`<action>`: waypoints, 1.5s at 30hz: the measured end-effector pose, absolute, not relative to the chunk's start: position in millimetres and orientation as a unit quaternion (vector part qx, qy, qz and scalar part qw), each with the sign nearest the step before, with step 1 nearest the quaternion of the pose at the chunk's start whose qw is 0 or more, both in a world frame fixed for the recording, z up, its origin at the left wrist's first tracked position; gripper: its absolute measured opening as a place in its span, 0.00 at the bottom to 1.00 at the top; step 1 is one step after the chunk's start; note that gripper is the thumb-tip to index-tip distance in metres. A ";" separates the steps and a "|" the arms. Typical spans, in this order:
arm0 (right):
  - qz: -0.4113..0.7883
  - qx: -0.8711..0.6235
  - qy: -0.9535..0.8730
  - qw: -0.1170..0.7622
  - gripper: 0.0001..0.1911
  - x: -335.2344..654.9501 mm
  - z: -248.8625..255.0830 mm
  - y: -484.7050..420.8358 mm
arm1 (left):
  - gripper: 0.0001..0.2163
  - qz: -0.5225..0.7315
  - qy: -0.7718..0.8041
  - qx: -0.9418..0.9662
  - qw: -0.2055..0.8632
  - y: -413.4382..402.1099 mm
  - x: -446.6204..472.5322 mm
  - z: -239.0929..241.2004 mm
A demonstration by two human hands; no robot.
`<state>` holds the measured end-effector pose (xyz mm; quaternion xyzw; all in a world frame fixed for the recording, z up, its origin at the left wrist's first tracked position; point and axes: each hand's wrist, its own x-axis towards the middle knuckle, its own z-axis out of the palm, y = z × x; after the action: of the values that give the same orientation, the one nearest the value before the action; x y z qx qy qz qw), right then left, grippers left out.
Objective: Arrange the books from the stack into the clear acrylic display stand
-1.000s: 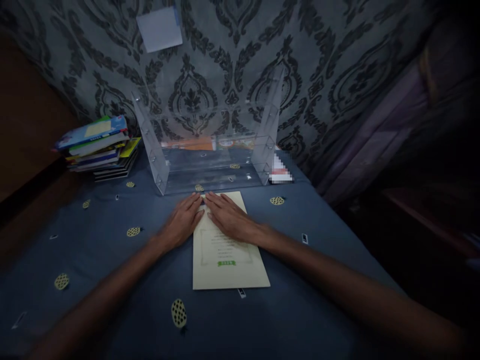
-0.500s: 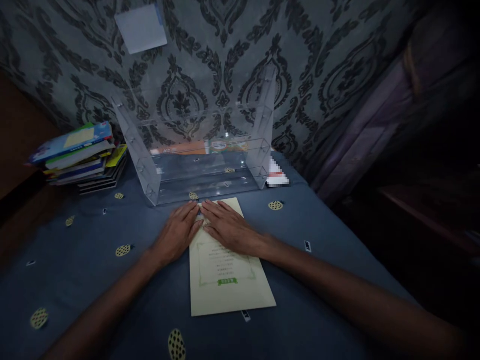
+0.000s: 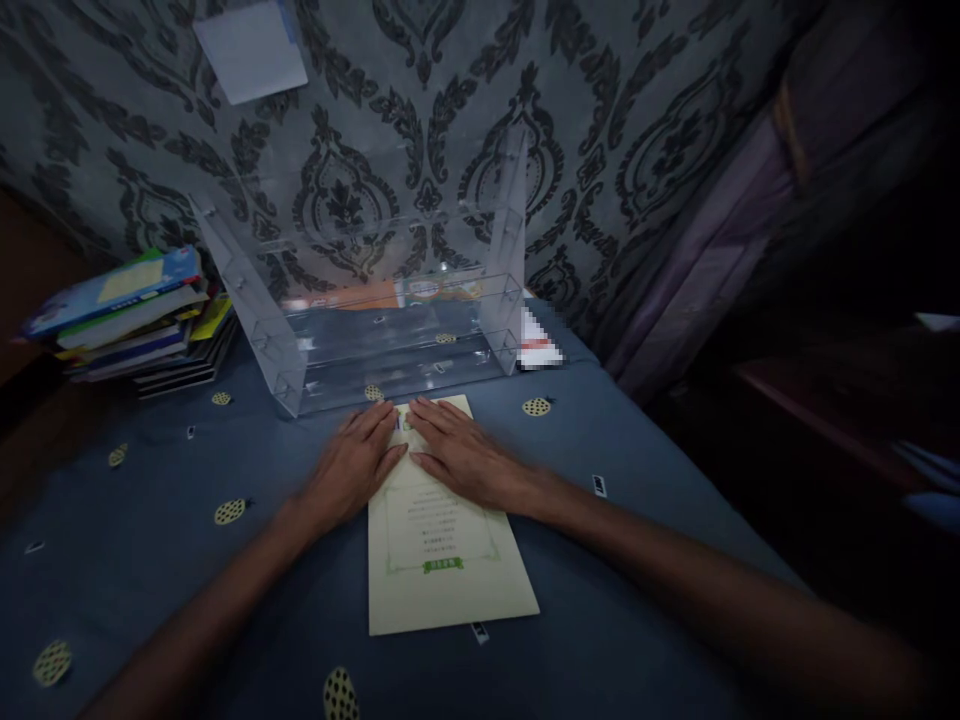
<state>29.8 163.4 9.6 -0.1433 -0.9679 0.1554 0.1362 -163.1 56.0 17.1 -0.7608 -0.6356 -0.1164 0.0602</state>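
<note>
A cream card with green print point(image 3: 442, 565) lies flat on the blue patterned tablecloth point(image 3: 187, 560) in front of me. My left hand point(image 3: 352, 470) rests flat on the cloth, its fingertips on the card's upper left edge, fingers stretched out. My right hand point(image 3: 461, 455) lies flat on the card's upper part, fingers spread. The two hands almost touch at the fingertips. Just beyond them stands a clear acrylic rack point(image 3: 375, 340) with upright side panels.
A stack of colourful books point(image 3: 131, 320) sits at the far left by the wall. An orange packet point(image 3: 375, 295) lies behind the rack. A pale paper sheet point(image 3: 251, 50) hangs on the patterned wall. Dark furniture stands to the right.
The view has shifted, so everything sits further left in the frame. Both hands stay flat on the card's top end; the card's position relative to the rack looks much the same.
</note>
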 end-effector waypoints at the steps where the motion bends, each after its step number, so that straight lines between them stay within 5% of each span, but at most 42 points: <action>1: 0.160 -0.143 -0.967 0.139 0.29 31.3 8.9 164.2 | 0.20 -0.114 -0.634 -0.762 0.060 57.4 -161.9 17.4; 25: 0.178 -0.185 -0.949 0.182 0.27 52.5 -0.5 177.3 | 0.19 -0.134 -0.623 -0.762 0.113 67.7 -152.7 11.9; 45: 0.207 -0.187 -0.940 0.196 0.29 93.2 -0.3 171.0 | 0.19 -0.170 -0.549 -0.818 0.005 114.8 -120.9 17.2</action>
<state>93.2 171.0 -0.3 -0.1868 -0.9401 0.2068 0.1962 -120.9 114.8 17.2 -0.8183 -0.5491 -0.1697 0.0049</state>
